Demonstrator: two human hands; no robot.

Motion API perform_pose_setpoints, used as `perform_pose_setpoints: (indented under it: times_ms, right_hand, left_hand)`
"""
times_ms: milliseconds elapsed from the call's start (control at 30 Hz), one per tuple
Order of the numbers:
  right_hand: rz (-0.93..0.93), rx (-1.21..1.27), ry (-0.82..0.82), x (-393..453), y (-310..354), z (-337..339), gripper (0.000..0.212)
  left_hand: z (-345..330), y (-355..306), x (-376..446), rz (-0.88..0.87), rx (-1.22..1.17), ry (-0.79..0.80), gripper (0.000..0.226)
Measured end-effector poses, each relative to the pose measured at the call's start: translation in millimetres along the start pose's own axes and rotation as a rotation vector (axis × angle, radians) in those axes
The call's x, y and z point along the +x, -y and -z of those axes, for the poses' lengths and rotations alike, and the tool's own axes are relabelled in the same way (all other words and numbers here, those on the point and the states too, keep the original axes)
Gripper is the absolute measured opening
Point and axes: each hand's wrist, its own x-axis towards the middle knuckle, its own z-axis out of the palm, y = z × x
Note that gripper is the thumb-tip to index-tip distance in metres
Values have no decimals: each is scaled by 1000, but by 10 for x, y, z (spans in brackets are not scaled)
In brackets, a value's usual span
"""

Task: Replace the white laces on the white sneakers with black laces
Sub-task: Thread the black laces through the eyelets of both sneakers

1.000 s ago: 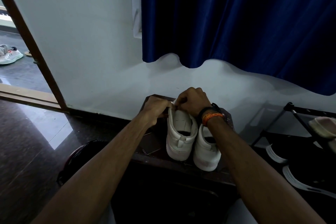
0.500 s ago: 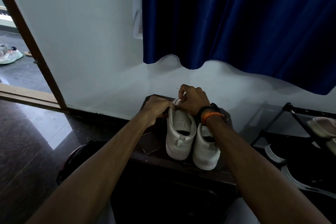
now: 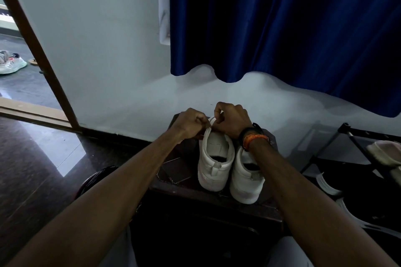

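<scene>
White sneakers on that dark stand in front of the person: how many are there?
2. The left sneaker is under both hands; the right sneaker sits touching it. Other shoes lie elsewhere.

White sneakers on dark brown table; deep blue curtain at twelve o'clock, pale grey-white wall, brown door frame at ten, black and orange wristbands.
</scene>
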Motion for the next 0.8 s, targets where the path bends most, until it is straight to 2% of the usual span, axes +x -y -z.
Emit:
perform_pose_setpoints:
  times_ms: [100, 200, 367, 533, 700, 800]
  right_hand:
    - [0, 13, 6, 7, -3, 2, 17]
    - [-11, 58, 24, 10, -38, -11, 18]
    - [-1, 113, 42, -10, -119, -6, 20]
    - [-27, 73, 82, -23, -156, 5, 20]
    - [-90, 15, 39, -34, -147, -12, 9]
    - [-71, 5, 35, -42, -117, 6, 7]
  left_hand:
    - [-9, -39, 22, -57, 163, 28, 12]
    - [-31, -44, 38, -70, 292, 71, 18]
    - [-43, -49, 37, 25, 268, 34, 21]
    - [59, -69, 84, 115, 86, -17, 20]
    - [43, -99, 78, 233, -369, -73, 21]
    - [-77, -157, -5, 215, -480, -46, 29]
